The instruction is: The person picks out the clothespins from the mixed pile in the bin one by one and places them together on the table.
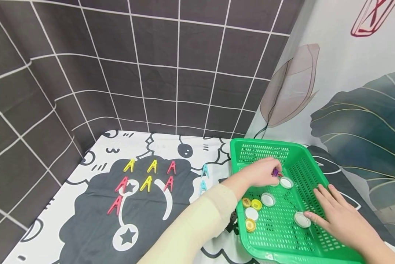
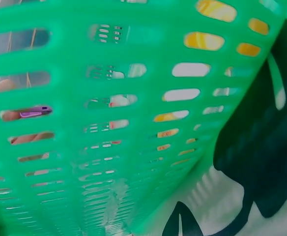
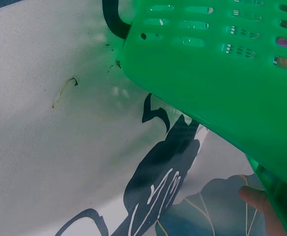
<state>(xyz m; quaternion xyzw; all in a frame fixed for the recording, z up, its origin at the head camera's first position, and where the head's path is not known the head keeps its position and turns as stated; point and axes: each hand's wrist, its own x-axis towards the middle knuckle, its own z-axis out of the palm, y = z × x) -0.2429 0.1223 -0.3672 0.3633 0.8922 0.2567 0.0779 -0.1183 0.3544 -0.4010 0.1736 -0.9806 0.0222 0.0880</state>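
Note:
In the head view my left hand [image 1: 264,171] reaches into the far part of a green plastic basket [image 1: 266,142], fingers curled round a small purple clothespin [image 1: 275,172]. A bit of red shows beside the pin. Through the basket's slots, the left wrist view also catches the purple clothespin [image 2: 35,112] against the fingers. My right hand [image 1: 344,216] lies over the basket's right side with its fingers extended, the thumb tip overlapping a white lid [image 1: 302,219]. Other white lids [image 1: 286,182] lie near the left hand.
Yellow caps [image 1: 250,225] and a white cap [image 1: 251,213] sit along the basket's left wall. To the left, on the patterned cloth, clothespins stand in colour groups: yellow [image 1: 146,183], red [image 1: 169,183] and light blue [image 1: 203,187]. A dark tiled curtain [image 1: 157,73] hangs behind.

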